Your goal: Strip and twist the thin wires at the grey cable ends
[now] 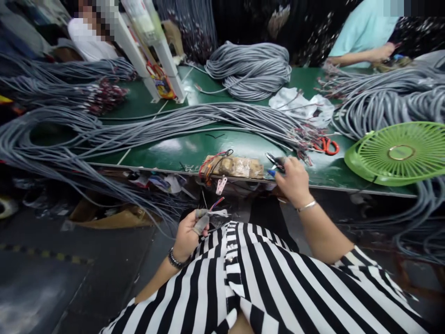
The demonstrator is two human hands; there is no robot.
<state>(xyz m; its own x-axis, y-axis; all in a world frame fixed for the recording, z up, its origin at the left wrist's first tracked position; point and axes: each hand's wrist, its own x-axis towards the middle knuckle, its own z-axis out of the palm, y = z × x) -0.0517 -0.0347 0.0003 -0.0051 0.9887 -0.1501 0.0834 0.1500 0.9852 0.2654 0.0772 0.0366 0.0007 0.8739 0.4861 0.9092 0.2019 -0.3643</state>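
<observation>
My left hand [187, 234], held low in front of the striped shirt, pinches the end of a grey cable. Finger covers wrap its thumb and fingertip. Thin coloured wires [217, 203] and white strands stick out of that cable end. At the table's front edge, my right hand [294, 181] is closed around a pair of pliers [273, 160], whose metal jaws point up and left. A blue handle tip [271, 172] shows by the fingers; the palm hides the rest. Left of the pliers lies a taped brown block [243, 167] with red and black leads and a pale clip [221, 185].
A long bundle of grey cables [194, 118] crosses the green table [167, 150]. Orange-handled scissors [328, 146] lie at its right end. A green fan [399, 153] stands at the right edge. Behind are a cable coil [248, 69], a white post [174, 76] and two people.
</observation>
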